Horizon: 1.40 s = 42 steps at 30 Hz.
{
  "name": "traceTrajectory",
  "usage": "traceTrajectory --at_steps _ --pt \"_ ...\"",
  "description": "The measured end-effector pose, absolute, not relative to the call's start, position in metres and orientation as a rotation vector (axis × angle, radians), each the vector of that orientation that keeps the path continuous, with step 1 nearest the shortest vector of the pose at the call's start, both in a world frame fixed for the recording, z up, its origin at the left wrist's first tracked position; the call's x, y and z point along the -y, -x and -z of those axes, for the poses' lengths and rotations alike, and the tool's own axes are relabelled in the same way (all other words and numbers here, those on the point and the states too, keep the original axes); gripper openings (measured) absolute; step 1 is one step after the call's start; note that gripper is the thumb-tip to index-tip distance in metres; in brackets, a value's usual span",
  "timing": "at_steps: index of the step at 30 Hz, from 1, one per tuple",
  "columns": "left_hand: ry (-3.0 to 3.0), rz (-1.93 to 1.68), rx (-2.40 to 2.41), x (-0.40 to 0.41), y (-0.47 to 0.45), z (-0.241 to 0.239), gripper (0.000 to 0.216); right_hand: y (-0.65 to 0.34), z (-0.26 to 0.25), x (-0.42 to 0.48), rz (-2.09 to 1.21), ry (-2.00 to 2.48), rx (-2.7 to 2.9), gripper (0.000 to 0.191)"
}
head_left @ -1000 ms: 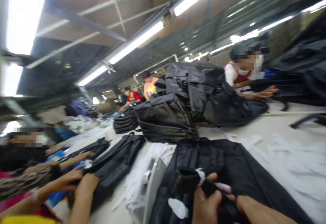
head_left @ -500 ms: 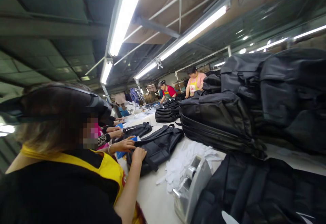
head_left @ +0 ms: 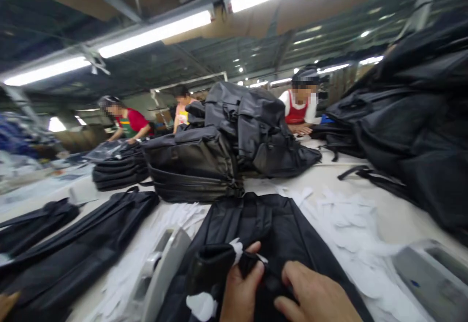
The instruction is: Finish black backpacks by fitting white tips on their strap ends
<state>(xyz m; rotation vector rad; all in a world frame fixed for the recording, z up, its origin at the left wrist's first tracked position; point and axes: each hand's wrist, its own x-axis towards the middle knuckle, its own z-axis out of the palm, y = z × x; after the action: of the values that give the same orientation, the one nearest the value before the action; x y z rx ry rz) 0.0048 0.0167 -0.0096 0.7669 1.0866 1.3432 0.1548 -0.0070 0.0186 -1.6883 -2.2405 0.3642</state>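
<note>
Black fabric backpack [head_left: 292, 227] lies flat at the near centre of a long white tabletop [head_left: 338, 173], under a dark roof [head_left: 153, 70] hung with bright fluorescent tubes [head_left: 157, 34]. The left hand [head_left: 241, 290] pinches a black strap [head_left: 248, 263] over it; the right hand [head_left: 318, 292] is half-curled just beside, its hold unclear. Thin white slips [head_left: 117, 268] and a grey tape dispenser [head_left: 168, 258] sit left; piled black bags [head_left: 193, 163] block the far centre.

Left hand [head_left: 241, 290], right hand [head_left: 318, 290] back in view; second dispenser [head_left: 422, 283] (far right) newly visible
</note>
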Motion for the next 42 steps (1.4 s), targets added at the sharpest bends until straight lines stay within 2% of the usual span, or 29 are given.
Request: traceTrajectory --at_steps 4,8,15,21,26,34,38,42 --pt "-0.601 -1.274 -0.961 -0.019 -0.003 0.008 0.04 -0.147 -0.035 0.008 -0.18 1.669 2.242 0.011" --pt "-0.486 -1.277 -0.951 -0.021 0.003 0.006 0.038 -0.148 -0.032 0.013 -0.179 1.632 2.295 0.009" --pt "-0.518 -1.36 -1.016 -0.017 -0.001 0.003 0.036 -0.141 -0.037 0.013 -0.377 1.78 2.383 0.008" --pt "-0.619 -1.412 -1.071 -0.013 -0.002 0.0 0.038 -0.134 -0.031 0.017 -0.531 1.667 2.116 0.006" --pt "-0.615 -1.379 -0.896 -0.012 0.002 0.0 0.039 -0.135 -0.029 0.012 -0.75 1.585 1.872 0.011" --pt "-0.481 -1.553 -1.013 -0.021 0.007 0.005 0.031 -0.134 -0.024 0.007 -0.83 1.561 1.812 0.009" --pt "-0.273 -1.473 -0.914 -0.025 0.007 0.004 0.01 -0.132 -0.019 0.006 -0.805 1.516 1.834 0.01" --pt "-0.233 -1.387 -0.854 -0.028 0.009 0.005 0.007 -0.129 -0.015 0.003 -0.788 1.493 1.856 0.011"
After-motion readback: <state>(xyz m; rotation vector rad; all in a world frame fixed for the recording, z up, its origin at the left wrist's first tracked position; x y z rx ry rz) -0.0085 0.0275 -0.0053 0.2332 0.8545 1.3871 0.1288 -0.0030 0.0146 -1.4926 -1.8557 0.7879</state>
